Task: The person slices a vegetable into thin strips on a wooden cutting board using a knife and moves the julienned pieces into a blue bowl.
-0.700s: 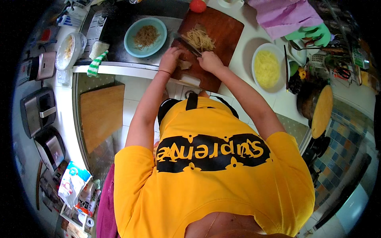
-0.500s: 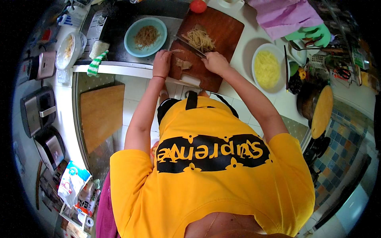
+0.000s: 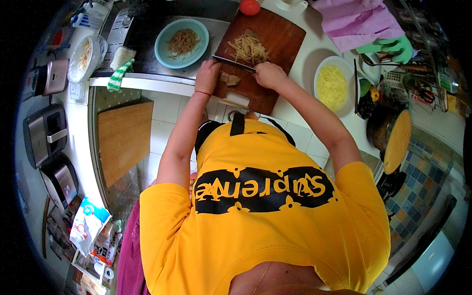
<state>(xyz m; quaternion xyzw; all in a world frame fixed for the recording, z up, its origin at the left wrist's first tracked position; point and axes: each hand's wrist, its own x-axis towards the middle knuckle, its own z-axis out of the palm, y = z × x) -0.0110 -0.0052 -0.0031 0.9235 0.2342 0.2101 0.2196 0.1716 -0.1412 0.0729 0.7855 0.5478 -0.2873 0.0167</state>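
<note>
My right hand (image 3: 268, 74) grips the handle of a knife (image 3: 235, 63), whose blade lies leftward across the brown cutting board (image 3: 282, 37). Beyond the blade sits a pile of pale shredded strips (image 3: 248, 48). On the near side of the blade, a few flat slices (image 3: 229, 78) lie between my hands. My left hand (image 3: 206, 76) rests at the board's left edge beside the slices, fingers bent, holding nothing.
A teal bowl of shreds (image 3: 182, 43) stands left of the board and a white plate of yellow shreds (image 3: 332, 86) to its right. A red tomato (image 3: 250, 6), purple cloth (image 3: 354, 19), green glove (image 3: 391, 46), lidded pot (image 3: 393, 140), a wooden board (image 3: 123, 140) and appliances (image 3: 44, 132) surround me.
My hands have drawn slightly apart, uncovering the slices. The knife blade has come a little nearer to me on the board.
</note>
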